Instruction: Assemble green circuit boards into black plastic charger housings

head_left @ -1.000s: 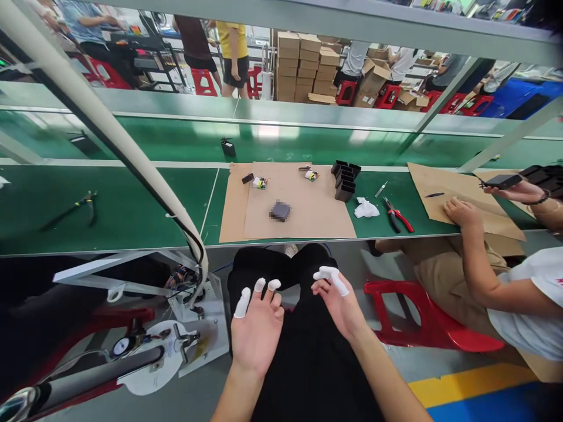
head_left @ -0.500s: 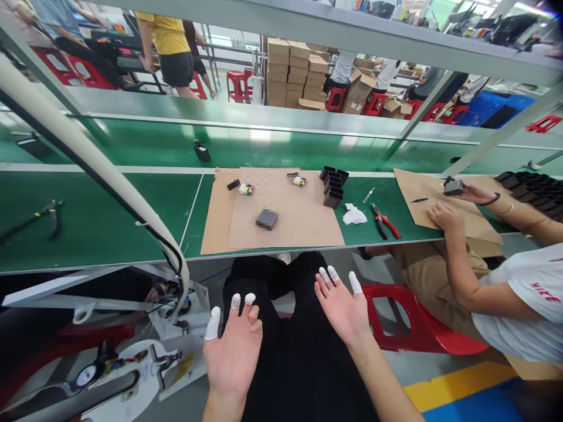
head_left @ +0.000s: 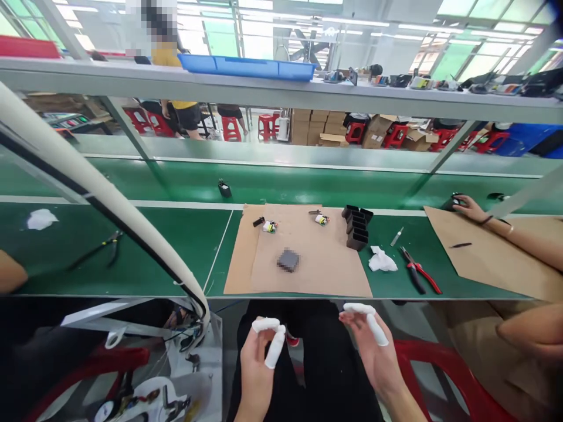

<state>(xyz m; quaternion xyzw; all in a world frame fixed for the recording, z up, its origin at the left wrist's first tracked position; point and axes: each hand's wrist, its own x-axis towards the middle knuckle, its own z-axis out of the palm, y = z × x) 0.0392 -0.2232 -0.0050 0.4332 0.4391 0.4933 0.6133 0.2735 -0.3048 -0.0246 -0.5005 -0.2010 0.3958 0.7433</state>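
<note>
My left hand (head_left: 259, 366) is over my lap in front of the bench edge, its thumb and index finger curled into a ring with the tips meeting and nothing between them. My right hand (head_left: 376, 351) hangs in the air to the right, fingers loosely bent and apart, holding nothing. White finger cots cover some fingertips on both. Beyond them, a dark block (head_left: 288, 260), blurred by pixelation, lies on a cardboard sheet (head_left: 325, 275). Two small wired parts, a left one (head_left: 270, 227) and a right one (head_left: 322, 220), rest farther back. Black open cases (head_left: 357, 228) stand at the right.
A white tissue (head_left: 382, 259), red-handled pliers (head_left: 417, 271) and a small syringe-like tube (head_left: 396, 236) lie to the right. A co-worker's hand (head_left: 470, 208) reaches across there. At left, a thick pale hose (head_left: 114, 202) crosses in front. A shelf (head_left: 264, 88) with a blue tray spans above.
The view has tilted up. Both hands have turned from palms up; my left fingers have curled to meet the thumb. The co-worker's hand at right has moved the black item towards the back.
</note>
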